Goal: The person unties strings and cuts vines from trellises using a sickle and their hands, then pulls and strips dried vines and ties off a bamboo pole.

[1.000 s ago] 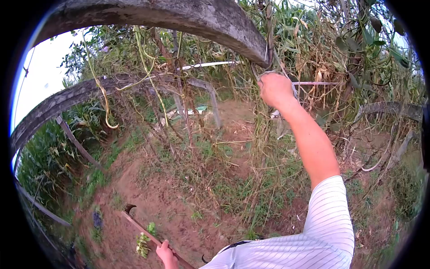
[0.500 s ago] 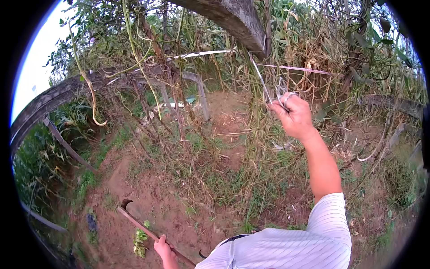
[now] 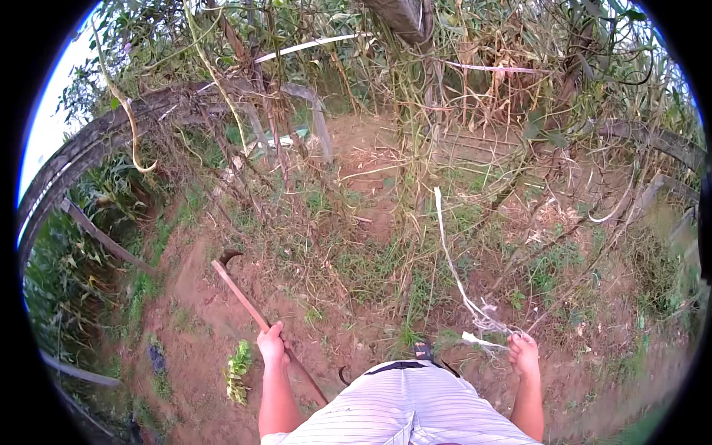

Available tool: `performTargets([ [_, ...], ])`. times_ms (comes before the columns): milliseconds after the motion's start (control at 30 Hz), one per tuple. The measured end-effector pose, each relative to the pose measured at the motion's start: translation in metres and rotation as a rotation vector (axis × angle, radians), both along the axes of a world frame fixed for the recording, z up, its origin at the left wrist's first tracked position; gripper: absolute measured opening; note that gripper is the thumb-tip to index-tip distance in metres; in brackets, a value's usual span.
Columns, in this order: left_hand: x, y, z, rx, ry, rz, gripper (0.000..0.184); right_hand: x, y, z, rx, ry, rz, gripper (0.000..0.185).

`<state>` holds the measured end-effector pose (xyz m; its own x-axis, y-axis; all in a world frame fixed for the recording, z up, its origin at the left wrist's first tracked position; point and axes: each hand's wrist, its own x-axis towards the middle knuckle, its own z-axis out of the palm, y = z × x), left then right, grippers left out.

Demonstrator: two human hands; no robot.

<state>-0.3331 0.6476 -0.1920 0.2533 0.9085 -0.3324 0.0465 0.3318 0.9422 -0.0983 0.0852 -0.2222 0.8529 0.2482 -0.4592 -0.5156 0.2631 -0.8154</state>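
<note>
The left hand (image 3: 273, 345) was closed around the wooden handle (image 3: 248, 305) of a hooked tool, and the right hand (image 3: 523, 354) was holding tangled white string (image 3: 486, 320) above the ground (image 3: 334, 378).

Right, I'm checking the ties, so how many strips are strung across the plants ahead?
2 visible: a white strip left of the grey beam, and a pinkish strip right of it. More may be hidden; whether these join, I can't tell.
</note>
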Motion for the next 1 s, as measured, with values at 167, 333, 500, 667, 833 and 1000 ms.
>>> performTargets([
  [167, 0.076, -0.025, 0.013, -0.013, -0.073, -0.296, 0.014, -0.141, -0.149, -0.134, -0.438, 0.551, -0.358, 0.018],
  [333, 0.124, -0.084, -0.002, -0.075, -0.127, -0.572, 0.015, -0.255, -0.185, -0.155, -0.252, 0.594, -0.783, 0.026],
  [500, 0.139, -0.125, -0.004, -0.073, -0.27, -0.68, 0.014, -0.23, -0.197, -0.155, -0.473, 0.1, -0.782, 0.027],
  [667, 0.128, -0.142, -0.002, 0.034, -0.432, -0.527, 0.014, -0.148, -0.21, -0.111, -0.485, -0.189, -0.846, 0.02],
  [833, 0.119, -0.178, 0.006, 0.072, -0.512, -0.67, 0.014, -0.079, -0.198, -0.055, -0.01, -0.155, -0.623, 0.018],
  [1000, 0.136, -0.266, -0.009, 0.082, -0.458, -0.863, 0.017, -0.039, -0.186, -0.031, 0.442, 0.189, -0.32, 0.02],
])
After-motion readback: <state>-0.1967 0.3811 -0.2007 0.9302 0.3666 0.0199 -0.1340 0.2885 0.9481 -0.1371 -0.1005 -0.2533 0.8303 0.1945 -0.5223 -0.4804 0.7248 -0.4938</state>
